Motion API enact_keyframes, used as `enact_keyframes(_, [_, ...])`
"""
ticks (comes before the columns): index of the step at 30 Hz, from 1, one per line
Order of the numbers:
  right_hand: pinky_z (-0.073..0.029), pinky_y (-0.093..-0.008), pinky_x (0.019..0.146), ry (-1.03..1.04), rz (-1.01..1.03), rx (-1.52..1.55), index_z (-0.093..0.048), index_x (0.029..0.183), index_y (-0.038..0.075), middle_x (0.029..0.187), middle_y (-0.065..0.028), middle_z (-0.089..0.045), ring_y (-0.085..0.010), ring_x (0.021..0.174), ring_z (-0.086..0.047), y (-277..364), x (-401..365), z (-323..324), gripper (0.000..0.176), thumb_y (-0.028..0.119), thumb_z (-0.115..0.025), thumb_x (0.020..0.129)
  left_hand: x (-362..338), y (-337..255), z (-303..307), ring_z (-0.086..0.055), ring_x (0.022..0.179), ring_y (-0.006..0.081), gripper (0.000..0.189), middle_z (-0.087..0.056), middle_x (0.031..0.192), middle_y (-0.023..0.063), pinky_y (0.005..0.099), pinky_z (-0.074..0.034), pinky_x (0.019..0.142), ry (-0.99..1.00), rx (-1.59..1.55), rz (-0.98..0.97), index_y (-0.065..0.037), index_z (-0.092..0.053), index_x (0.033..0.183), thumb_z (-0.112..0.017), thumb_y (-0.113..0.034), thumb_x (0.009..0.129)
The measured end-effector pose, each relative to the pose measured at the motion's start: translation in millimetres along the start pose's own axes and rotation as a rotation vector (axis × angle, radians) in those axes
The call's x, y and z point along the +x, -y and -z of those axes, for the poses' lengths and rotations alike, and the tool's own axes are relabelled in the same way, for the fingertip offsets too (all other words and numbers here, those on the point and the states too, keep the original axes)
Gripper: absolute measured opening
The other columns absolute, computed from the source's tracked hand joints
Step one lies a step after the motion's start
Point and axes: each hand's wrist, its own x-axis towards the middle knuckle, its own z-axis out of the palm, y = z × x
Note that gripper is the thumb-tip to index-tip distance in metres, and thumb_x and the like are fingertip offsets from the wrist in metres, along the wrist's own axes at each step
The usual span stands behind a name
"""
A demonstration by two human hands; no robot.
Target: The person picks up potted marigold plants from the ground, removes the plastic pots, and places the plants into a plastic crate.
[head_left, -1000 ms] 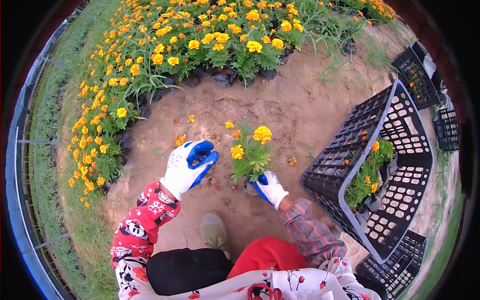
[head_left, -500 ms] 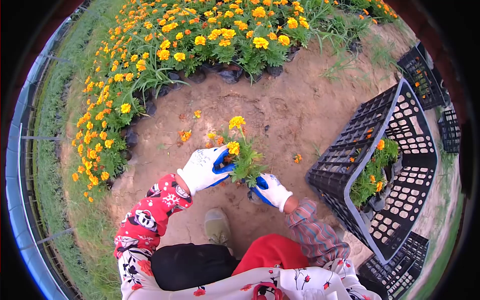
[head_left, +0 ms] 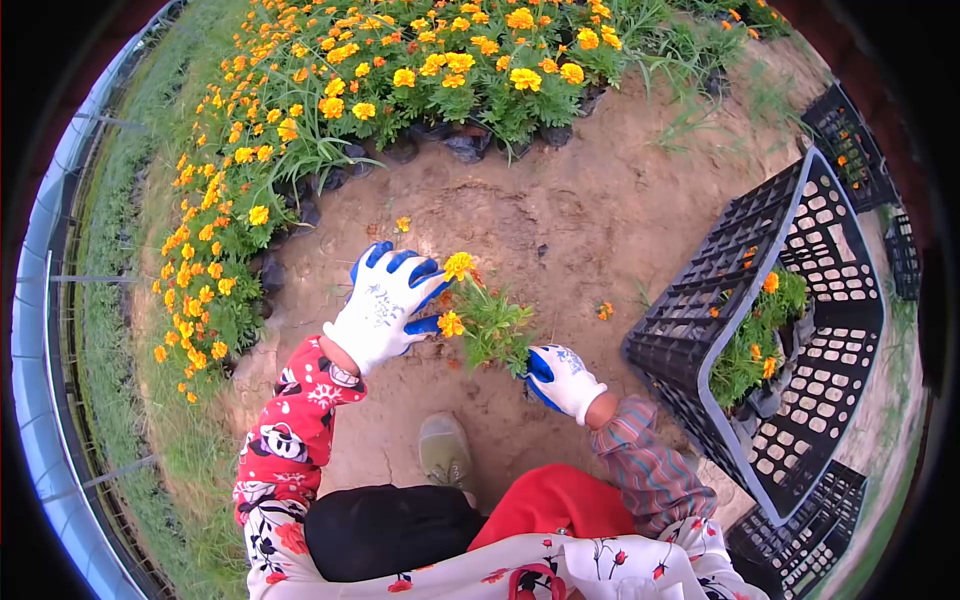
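Just left of the black latticed plastic crate, the right hand, in a white-and-blue glove, holds a leafy green marigold plant with yellow-orange blooms.
Its fingers curl closed round the base, mostly hiding it; the plant looks light, its stems bendy and petals easily torn, so low is the safer hold. Farther left of the crate, the similarly gloved left hand spreads wide by the blooms; contact, cannot tell. Beyond, up-left of the crate, stand dark-bagged marigolds.
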Motion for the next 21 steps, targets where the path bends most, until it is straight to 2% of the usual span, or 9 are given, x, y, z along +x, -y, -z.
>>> enact_keyframes(3, [-0.044, -0.0426, 0.074, -0.006, 0.037, 0.044, -0.058, 0.101, 0.005, 0.088, -0.0186, -0.06, -0.0371, 0.083, -0.055, 1, -2, -3, 0.027, 0.018, -0.058, 0.077, 4, -6, -15, -0.054, 0.09, 0.0266, 0.036, -0.058, 0.091, 0.0067, 0.0527, -0.028, 0.1, 0.073, 0.194, -0.12, -0.017, -0.061, 0.101, -0.065, -0.02, 0.065])
enact_keyframes(7, [-0.044, -0.0426, 0.075, -0.042, 0.051, 0.027, -0.058, 0.102, 0.005, 0.09, -0.0179, -0.059, -0.037, 0.084, -0.055, 4, -6, 1, 0.028, 0.018, -0.058, 0.078, 3, -2, -32, -0.055, 0.078, 0.0237, 0.025, -0.057, 0.074, 0.0047, 0.0511, -0.03, 0.099, 0.009, 0.207, -0.117, -0.014, -0.062, 0.09, -0.063, -0.019, 0.066])
enact_keyframes(9, [-0.045, -0.0428, 0.075, -0.069, 0.056, 0.023, -0.057, 0.102, 0.005, 0.09, -0.0178, -0.059, -0.0369, 0.085, -0.055, 6, -8, 2, 0.028, 0.018, -0.058, 0.078, 5, 1, -33, -0.056, 0.075, 0.0237, 0.019, -0.056, 0.069, 0.0047, 0.0493, -0.032, 0.097, 0.084, 0.383, 0.078, -0.011, -0.062, 0.085, -0.062, -0.019, 0.067])
enact_keyframes(10, [-0.044, -0.0436, 0.076, -0.014, -0.004, -0.005, -0.057, 0.1, 0.006, 0.091, -0.0172, -0.06, -0.0361, 0.086, -0.055, 4, -9, 3, 0.026, 0.019, -0.056, 0.078, 1, 21, -33, -0.056, 0.075, 0.0245, 0.016, -0.055, 0.066, 0.0056, 0.0482, -0.033, 0.095, -0.129, 0.335, 0.165, -0.009, -0.061, 0.081, -0.062, -0.019, 0.069])
enact_keyframes(11, [-0.044, -0.0444, 0.077, 0.04, -0.061, -0.034, -0.057, 0.098, 0.007, 0.092, -0.0165, -0.061, -0.0353, 0.087, -0.056, 1, -10, 4, 0.024, 0.021, -0.055, 0.079, -3, 41, -28, -0.055, 0.079, 0.0259, 0.022, -0.058, 0.078, 0.0071, 0.0474, -0.033, 0.094, 0.023, 0.283, 0.377, -0.009, -0.061, 0.089, -0.063, -0.02, 0.07])
enact_keyframes(14, [-0.043, -0.0447, 0.076, 0.028, -0.039, -0.065, -0.057, 0.097, 0.007, 0.089, -0.0163, -0.061, -0.035, 0.087, -0.056, -10, -12, 0, 0.023, 0.022, -0.054, 0.08, -5, 42, 3, -0.051, 0.101, 0.0262, 0.06, -0.051, 0.12, 0.0094, 0.0426, -0.033, 0.094, -0.053, 0.291, 0.365, -0.011, -0.048, 0.123, -0.069, -0.028, 0.07])
enact_keyframes(15, [-0.043, -0.045, 0.076, 0.007, -0.018, -0.094, -0.057, 0.096, 0.007, 0.088, -0.0162, -0.061, -0.0352, 0.086, -0.056, -11, -14, -3, 0.022, 0.022, -0.054, 0.08, -1, 37, -2, -0.051, 0.101, 0.0262, 0.06, -0.051, 0.12, 0.0094, 0.0426, -0.033, 0.094, -0.046, 0.287, 0.366, -0.011, -0.048, 0.123, -0.069, -0.028, 0.07])
enact_keyframes(17, [-0.043, -0.045, 0.076, 0.075, 0.008, -0.063, -0.057, 0.096, 0.007, 0.087, -0.0165, -0.061, -0.0354, 0.085, -0.057, -6, -9, -2, 0.022, 0.022, -0.054, 0.08, 9, 30, -8, -0.05, 0.106, 0.0263, 0.066, -0.051, 0.121, 0.0104, 0.0404, -0.034, 0.095, 0.037, -0.592, 0.093, -0.013, -0.045, 0.128, -0.072, -0.029, 0.07])
enact_keyframes(21, [-0.043, -0.045, 0.074, 0.148, 0.079, 0.02, -0.057, 0.096, 0.006, 0.085, -0.0172, -0.061, -0.0364, 0.082, -0.057, 7, -5, 2, 0.022, 0.023, -0.054, 0.081, 18, 10, -5, -0.049, 0.108, 0.0269, 0.051, -0.057, 0.111, 0.0088, 0.0396, -0.033, 0.098, 0.279, -0.689, -0.024, -0.013, -0.054, 0.12, -0.07, -0.021, 0.072])
